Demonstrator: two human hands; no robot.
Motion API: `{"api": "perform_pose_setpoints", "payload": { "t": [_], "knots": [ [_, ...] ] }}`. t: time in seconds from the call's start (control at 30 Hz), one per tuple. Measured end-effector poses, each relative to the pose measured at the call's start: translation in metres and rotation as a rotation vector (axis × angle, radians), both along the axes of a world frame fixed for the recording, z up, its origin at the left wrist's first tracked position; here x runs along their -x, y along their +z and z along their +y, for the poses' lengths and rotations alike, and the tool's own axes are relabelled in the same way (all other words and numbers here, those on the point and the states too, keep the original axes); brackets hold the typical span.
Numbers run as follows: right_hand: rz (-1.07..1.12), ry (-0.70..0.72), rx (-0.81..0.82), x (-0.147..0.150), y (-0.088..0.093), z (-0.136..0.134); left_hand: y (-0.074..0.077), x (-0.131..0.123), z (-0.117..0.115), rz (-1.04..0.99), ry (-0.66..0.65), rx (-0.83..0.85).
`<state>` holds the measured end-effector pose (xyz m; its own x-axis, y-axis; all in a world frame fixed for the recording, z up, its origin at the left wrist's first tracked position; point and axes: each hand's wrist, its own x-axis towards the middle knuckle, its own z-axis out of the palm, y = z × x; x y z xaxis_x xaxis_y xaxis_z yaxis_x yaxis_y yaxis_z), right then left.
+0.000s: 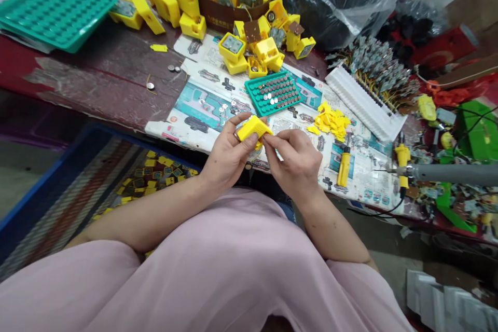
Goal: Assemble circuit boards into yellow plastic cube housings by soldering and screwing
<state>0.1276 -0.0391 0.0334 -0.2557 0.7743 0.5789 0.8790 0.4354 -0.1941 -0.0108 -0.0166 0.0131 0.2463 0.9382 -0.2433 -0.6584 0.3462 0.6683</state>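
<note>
My left hand (230, 154) is closed around a small yellow plastic casing (252, 127), held over the table's near edge. At the casing's right end, the fingertips of my right hand (292, 158) pinch its yellow edge; whether a separate small piece sits between them I cannot tell. Just beyond my hands lies a small green tray (272, 94) with rows of button cells in its hollows. A heap of small flat yellow plastic pieces (330, 122) is to the right of it. Nearer to me, a yellow-handled screwdriver (343, 167) lies beside my right hand.
Yellow casings (268, 52) crowd the back, some in a brown box (218, 16). A green tray (58, 8) stands far left. White foam (365, 104) holds wired parts on the right, near a soldering iron (402, 161). Below left is a blue crate (50, 187).
</note>
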Motion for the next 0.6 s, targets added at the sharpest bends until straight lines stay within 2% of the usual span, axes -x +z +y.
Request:
{"api": "perform_pose_setpoints", "payload": {
  "t": [0.1, 0.17, 0.23, 0.3, 0.43, 0.6],
  "knots": [
    [-0.118, 0.018, 0.023, -0.001, 0.002, 0.001, -0.005, 0.002, 0.002, -0.006, 0.002, 0.007],
    [-0.066, 0.065, 0.028, -0.005, 0.005, 0.009, -0.008, 0.006, 0.005, -0.011, 0.013, 0.02],
    [0.022, 0.049, 0.047, -0.012, 0.005, 0.027, -0.01, 0.01, 0.009, -0.009, 0.026, 0.035],
    [0.05, -0.035, 0.107, -0.019, 0.001, 0.052, -0.011, 0.013, 0.012, -0.007, 0.034, 0.052],
    [-0.068, -0.13, 0.307, -0.025, -0.015, 0.102, -0.01, 0.016, 0.015, -0.036, 0.038, 0.122],
    [-0.143, -0.197, 0.447, -0.025, -0.03, 0.129, -0.006, 0.016, 0.017, -0.061, 0.041, 0.189]
  ]
}}
